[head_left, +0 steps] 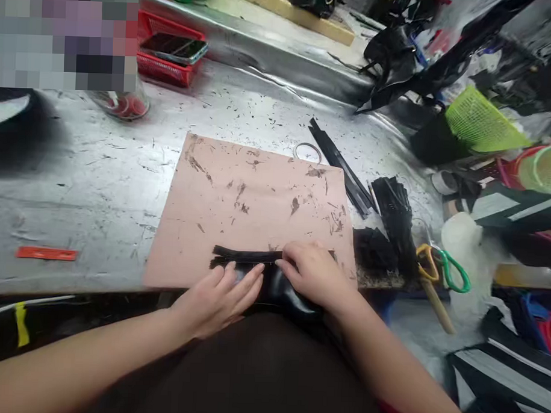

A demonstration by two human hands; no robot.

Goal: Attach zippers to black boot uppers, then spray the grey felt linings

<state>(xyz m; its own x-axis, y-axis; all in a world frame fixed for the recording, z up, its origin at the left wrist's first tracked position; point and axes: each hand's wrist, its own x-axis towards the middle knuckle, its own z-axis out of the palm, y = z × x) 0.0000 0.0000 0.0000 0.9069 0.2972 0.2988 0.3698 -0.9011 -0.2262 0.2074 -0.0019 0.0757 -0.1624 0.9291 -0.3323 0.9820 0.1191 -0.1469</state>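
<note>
A black zipper lies along the near edge of a pinkish board, its two tape ends parted at the left. Glossy black leather-like material joins it on the near side and hangs over the table edge. My left hand rests flat on this material with fingers spread, the tips just below the zipper. Thumb and fingers of my right hand pinch the zipper further right, hiding part of it.
More black zipper strips and a ring lie at the board's far right. Scissors with yellow and green handles sit right. An orange strip is left; a red basket holds a phone.
</note>
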